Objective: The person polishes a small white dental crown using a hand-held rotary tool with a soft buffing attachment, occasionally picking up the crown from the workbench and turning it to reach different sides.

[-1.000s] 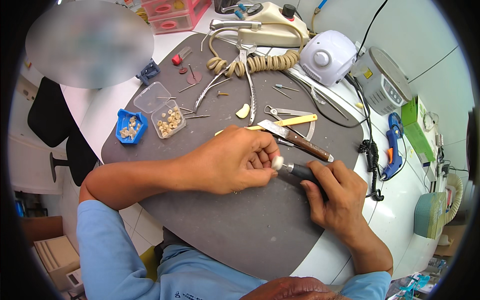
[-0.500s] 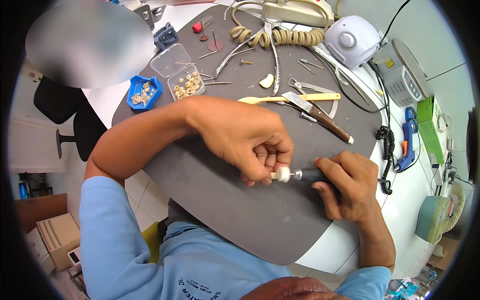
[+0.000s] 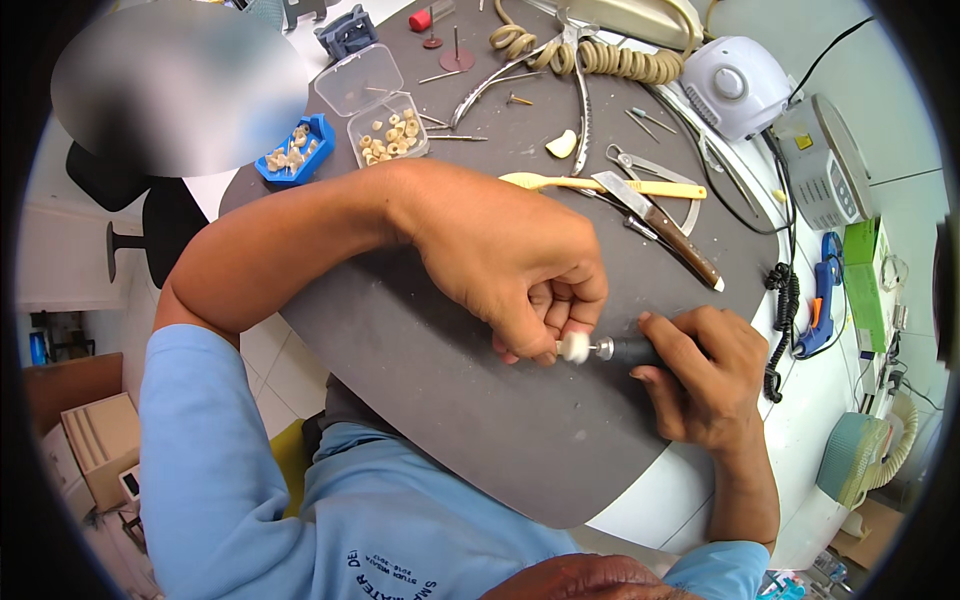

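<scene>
My left hand [image 3: 510, 270] is bent at the wrist, its fingertips pinched on a small pale piece [image 3: 558, 349] at a white, soft-edged wheel [image 3: 575, 347]. The wheel sits on a thin shank in a dark handpiece [image 3: 630, 350] with a metal nose, gripped by my right hand [image 3: 700, 370]. Just beyond my hands lie a yellow-handled tool [image 3: 660, 188], a wooden-handled knife [image 3: 685, 250] and metal calipers [image 3: 625, 157]. A clear lidded box [image 3: 388, 135] of small beige pieces and a blue tray [image 3: 295, 150] of similar pieces stand past my left forearm.
On the grey mat [image 3: 450, 400] are pliers [image 3: 582, 105], mounted discs [image 3: 457, 60] and small burs. A coiled hose [image 3: 630, 62], white unit [image 3: 733, 88], grey appliance [image 3: 830, 160], glue gun [image 3: 820, 300], green box [image 3: 862, 280] and cables line the right side. A black chair [image 3: 170, 240] stands left.
My left hand has rotated, its wrist bending and back rising, with the pale piece now showing at the wheel. The surroundings have shifted in view as the camera moved.
</scene>
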`<move>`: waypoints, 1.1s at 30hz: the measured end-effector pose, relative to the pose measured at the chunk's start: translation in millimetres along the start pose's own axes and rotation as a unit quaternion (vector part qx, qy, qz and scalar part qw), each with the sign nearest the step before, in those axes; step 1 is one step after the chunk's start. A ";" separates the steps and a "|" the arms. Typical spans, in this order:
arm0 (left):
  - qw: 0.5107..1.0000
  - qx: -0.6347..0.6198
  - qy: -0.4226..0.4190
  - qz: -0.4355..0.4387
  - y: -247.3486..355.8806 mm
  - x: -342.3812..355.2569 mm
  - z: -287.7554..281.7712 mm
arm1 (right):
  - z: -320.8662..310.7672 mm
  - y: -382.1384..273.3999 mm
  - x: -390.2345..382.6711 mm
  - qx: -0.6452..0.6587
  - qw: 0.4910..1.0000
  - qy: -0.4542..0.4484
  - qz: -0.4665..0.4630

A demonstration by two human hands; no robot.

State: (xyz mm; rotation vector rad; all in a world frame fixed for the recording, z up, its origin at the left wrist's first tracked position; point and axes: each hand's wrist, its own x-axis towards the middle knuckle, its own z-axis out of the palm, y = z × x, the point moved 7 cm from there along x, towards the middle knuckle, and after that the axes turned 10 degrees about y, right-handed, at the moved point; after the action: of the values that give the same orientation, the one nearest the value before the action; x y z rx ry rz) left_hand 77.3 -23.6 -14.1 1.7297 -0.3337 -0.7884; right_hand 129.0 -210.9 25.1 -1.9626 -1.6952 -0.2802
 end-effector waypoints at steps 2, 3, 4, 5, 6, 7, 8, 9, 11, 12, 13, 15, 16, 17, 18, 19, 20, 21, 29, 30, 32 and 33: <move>1.000 0.004 0.003 0.004 -0.9 0.7 -0.2 | -0.4 0.3 0.1 -0.004 1.000 0.002 0.002; 1.000 0.006 0.006 0.010 0.7 -0.7 0.1 | -1.3 -1.0 1.4 0.000 1.000 -0.002 -0.006; 1.000 0.009 0.008 0.016 2.6 -2.4 0.5 | -1.6 -2.4 2.4 0.003 1.000 -0.005 -0.013; 1.000 0.009 0.011 0.014 3.8 -4.6 1.0 | -1.8 -3.7 3.3 0.006 1.000 -0.004 -0.016; 1.000 0.005 0.009 0.013 2.4 -2.6 0.8 | -1.7 -2.6 2.4 0.002 1.000 -0.001 -0.008; 1.000 0.002 0.007 0.012 1.0 -0.9 0.6 | -1.5 -1.5 1.7 -0.002 1.000 0.002 0.000; 1.000 0.001 0.005 0.013 -0.2 0.6 0.4 | -0.9 -1.1 1.4 -0.003 1.000 0.001 0.002; 1.000 -0.001 0.005 0.014 0.2 0.5 0.5 | -1.2 -1.1 1.9 -0.003 1.000 0.002 0.002; 1.000 -0.003 0.004 0.016 1.1 0.4 0.9 | -1.8 -0.7 2.1 -0.003 1.000 0.003 0.003; 1.000 0.002 0.004 0.017 1.7 -0.2 1.1 | -1.5 -1.3 2.3 0.001 1.000 0.002 -0.002; 1.000 0.006 0.004 0.018 2.0 -0.6 1.3 | -1.2 -2.0 2.3 0.005 1.000 0.002 -0.007; 1.000 0.015 0.006 0.018 1.7 -0.1 1.3 | -0.4 -1.7 1.9 0.000 1.000 0.004 -0.002; 0.999 0.025 0.008 0.020 1.5 0.5 1.2 | -0.6 -1.2 1.5 -0.006 1.000 0.007 0.004; 0.999 0.024 0.007 0.020 2.1 0.6 1.3 | -1.2 -0.9 1.6 -0.006 1.000 0.006 0.005; 1.000 0.022 0.006 0.012 1.9 -0.2 1.6 | -1.3 -1.7 2.2 0.001 1.000 0.003 -0.002; 1.000 0.020 0.004 0.004 1.1 -0.8 2.0 | -1.0 -2.4 2.3 0.009 1.000 0.000 -0.009; 1.000 0.020 0.004 0.003 0.3 -1.2 2.4 | -0.1 -2.5 2.0 0.009 1.000 0.000 -0.009; 1.000 0.023 0.007 0.009 0.4 -0.7 1.8 | 0.1 -2.2 1.6 0.000 1.000 0.002 -0.003; 1.000 0.019 0.012 0.012 2.6 -1.2 0.9 | 0.5 -1.6 1.8 -0.013 1.000 0.003 0.005; 1.000 0.020 0.007 0.006 2.7 -1.1 1.4 | 0.4 -2.0 2.1 -0.008 1.000 0.001 -0.003; 1.000 0.022 0.003 -0.001 1.5 -1.5 2.3 | 1.2 -3.2 2.2 -0.002 1.000 0.000 -0.011; 1.000 0.026 0.007 0.008 1.6 -1.0 2.2 | 1.3 -3.2 1.7 -0.008 1.000 0.000 -0.004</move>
State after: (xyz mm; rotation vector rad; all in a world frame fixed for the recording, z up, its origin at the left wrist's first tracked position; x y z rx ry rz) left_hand 75.4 -25.2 -12.5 1.7773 -0.3615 -0.7617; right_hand 126.1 -208.5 25.6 -1.9683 -1.7050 -0.2977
